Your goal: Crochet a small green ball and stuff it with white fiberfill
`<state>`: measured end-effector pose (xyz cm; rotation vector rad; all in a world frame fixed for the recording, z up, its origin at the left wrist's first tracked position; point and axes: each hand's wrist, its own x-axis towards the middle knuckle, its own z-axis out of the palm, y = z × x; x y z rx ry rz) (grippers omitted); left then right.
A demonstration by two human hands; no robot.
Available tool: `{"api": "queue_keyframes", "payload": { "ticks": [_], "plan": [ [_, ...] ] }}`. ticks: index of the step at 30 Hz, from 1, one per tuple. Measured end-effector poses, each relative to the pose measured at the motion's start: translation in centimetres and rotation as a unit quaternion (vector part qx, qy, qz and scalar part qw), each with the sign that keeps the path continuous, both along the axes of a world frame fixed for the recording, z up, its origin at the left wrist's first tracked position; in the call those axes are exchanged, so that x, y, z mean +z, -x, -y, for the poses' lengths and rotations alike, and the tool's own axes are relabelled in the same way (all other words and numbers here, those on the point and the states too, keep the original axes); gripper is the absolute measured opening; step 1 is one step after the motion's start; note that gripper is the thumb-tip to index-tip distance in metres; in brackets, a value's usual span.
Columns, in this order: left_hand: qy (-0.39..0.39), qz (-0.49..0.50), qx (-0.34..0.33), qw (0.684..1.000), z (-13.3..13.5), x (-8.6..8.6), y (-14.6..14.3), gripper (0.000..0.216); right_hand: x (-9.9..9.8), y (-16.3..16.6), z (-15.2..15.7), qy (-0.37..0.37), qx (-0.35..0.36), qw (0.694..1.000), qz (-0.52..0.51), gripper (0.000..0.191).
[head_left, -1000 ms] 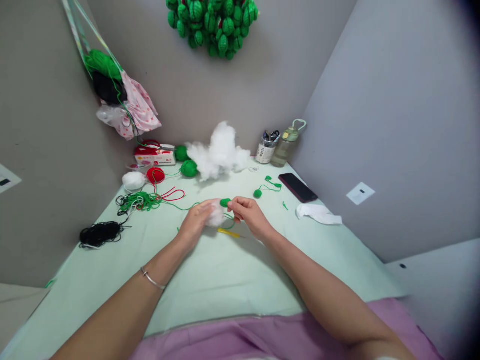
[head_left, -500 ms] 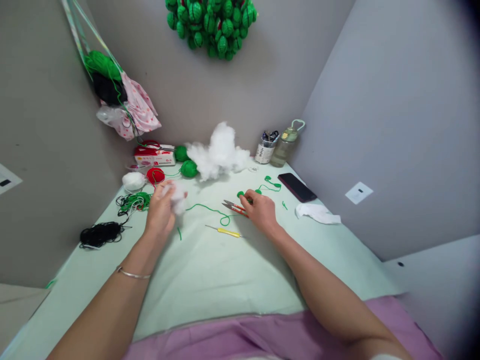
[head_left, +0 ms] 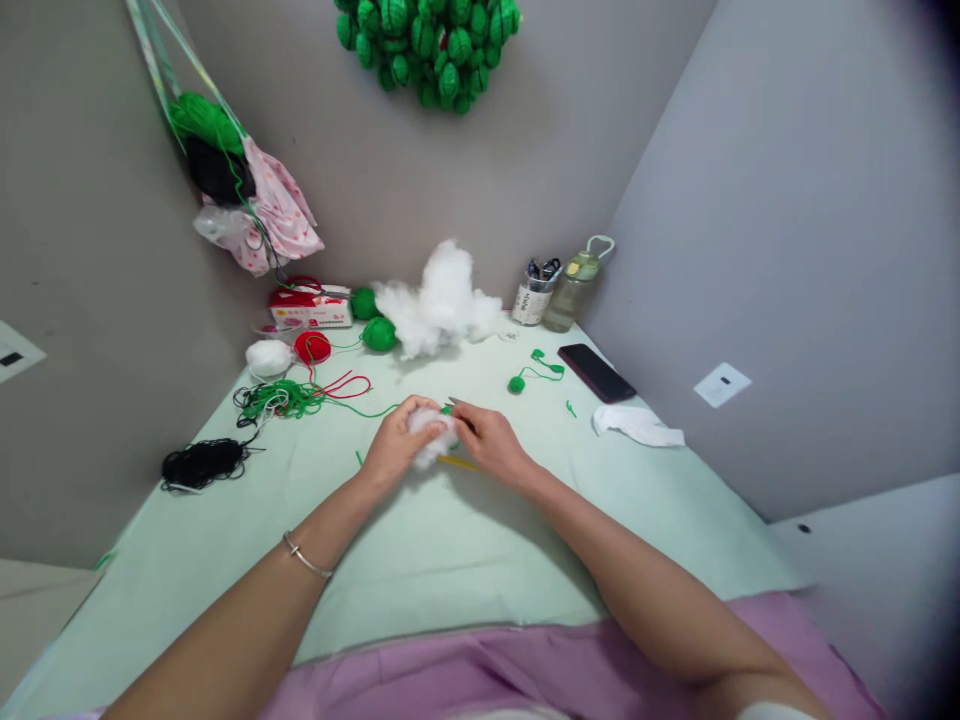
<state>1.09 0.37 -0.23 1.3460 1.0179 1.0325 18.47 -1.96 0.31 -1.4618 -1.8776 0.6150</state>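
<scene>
My left hand (head_left: 401,440) is closed around a tuft of white fibre stuffing (head_left: 427,447) over the middle of the table. Pinched in the fingertips of my right hand (head_left: 489,440) is a small green crocheted piece (head_left: 447,410), held against the tuft and mostly hidden. Both hands meet here. Behind the right fingers the thread snips (head_left: 454,402) show only their blade tips. A yellow-handled crochet hook (head_left: 457,462) lies beneath the hands, partly covered. Green yarn (head_left: 360,408) trails from the left toward my hands.
A heap of stuffing (head_left: 442,305) and green yarn balls (head_left: 379,334) sit at the back. Red yarn (head_left: 313,347) and black yarn (head_left: 202,465) lie left. A phone (head_left: 596,372), white cloth (head_left: 637,425), pen cup (head_left: 534,295) and bottle (head_left: 571,290) stand or lie right.
My left hand has moved right with the stuffing tuft. My right hand has lifted the green piece and come left, so the hands now meet. One round green piece stays on the table.
</scene>
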Motion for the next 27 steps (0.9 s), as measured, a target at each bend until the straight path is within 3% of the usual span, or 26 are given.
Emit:
{"api": "queue_keyframes", "payload": {
  "ticks": [8,17,21,27],
  "plan": [
    [0.015,-0.040,-0.028,0.999,-0.5,-0.4,0.4,0.033,0.4,-0.3,0.2,-0.002,0.036,0.999,0.037,0.021],
    [-0.049,-0.041,0.085,0.994,-0.4,-1.0,-0.6,0.015,0.4,1.0,0.5,0.013,0.051,0.998,0.018,0.017],
    [-0.019,-0.008,0.065,0.998,-0.2,-0.9,-0.5,0.020,0.0,0.9,0.1,0.028,0.037,0.998,-0.029,0.020],
    [0.045,0.069,-0.015,0.996,0.3,0.0,-0.4,0.039,-0.5,-0.3,-1.0,0.039,-0.052,0.994,-0.086,0.021]
  ]
}}
